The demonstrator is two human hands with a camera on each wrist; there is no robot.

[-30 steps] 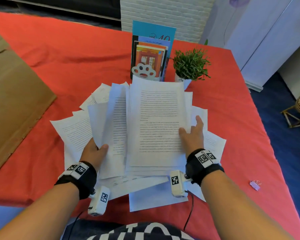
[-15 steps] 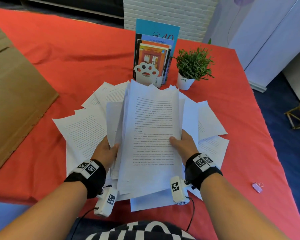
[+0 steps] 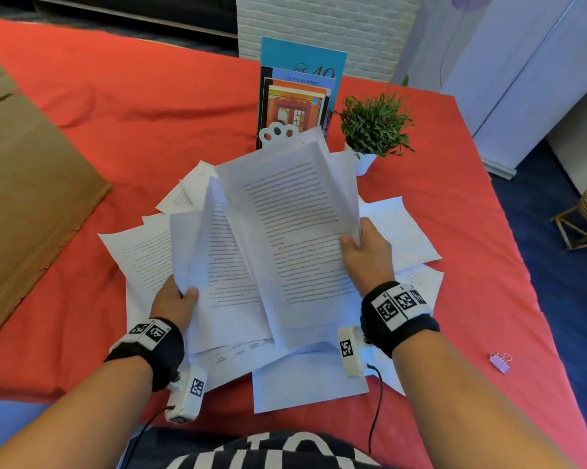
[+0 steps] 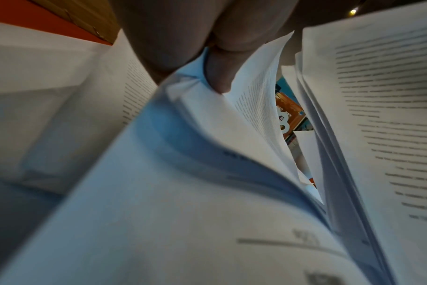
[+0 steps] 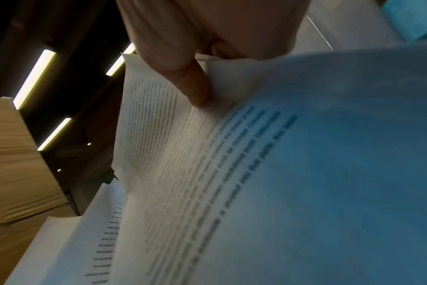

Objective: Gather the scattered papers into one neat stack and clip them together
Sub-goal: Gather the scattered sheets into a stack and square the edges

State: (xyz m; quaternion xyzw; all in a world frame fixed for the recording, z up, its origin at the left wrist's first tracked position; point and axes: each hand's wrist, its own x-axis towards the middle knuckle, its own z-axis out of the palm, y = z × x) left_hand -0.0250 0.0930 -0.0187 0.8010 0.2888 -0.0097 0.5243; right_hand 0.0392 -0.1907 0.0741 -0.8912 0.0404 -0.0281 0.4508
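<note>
Several printed white sheets lie fanned on the red tablecloth (image 3: 149, 130). My right hand (image 3: 363, 248) grips the right edge of a lifted bundle of sheets (image 3: 295, 225), tilted up towards the left; its thumb (image 5: 195, 92) presses the top page. My left hand (image 3: 177, 299) pinches the left edge of another bunch of pages (image 3: 224, 265), thumb (image 4: 219, 77) on top. More loose sheets (image 3: 143, 255) stay flat on the cloth around and under both bundles. A small lilac binder clip (image 3: 501, 362) lies on the cloth to the right, apart from my hands.
Behind the papers stands a holder with colourful books (image 3: 295, 99) and a small potted plant (image 3: 375, 126). A large flat cardboard piece (image 3: 24, 184) covers the table's left side. The table's right edge drops to a dark blue floor.
Both hands closed on the sheets and lifted them off the cloth. The right-hand bundle has risen and tilted leftwards, splitting from the pages in my left hand.
</note>
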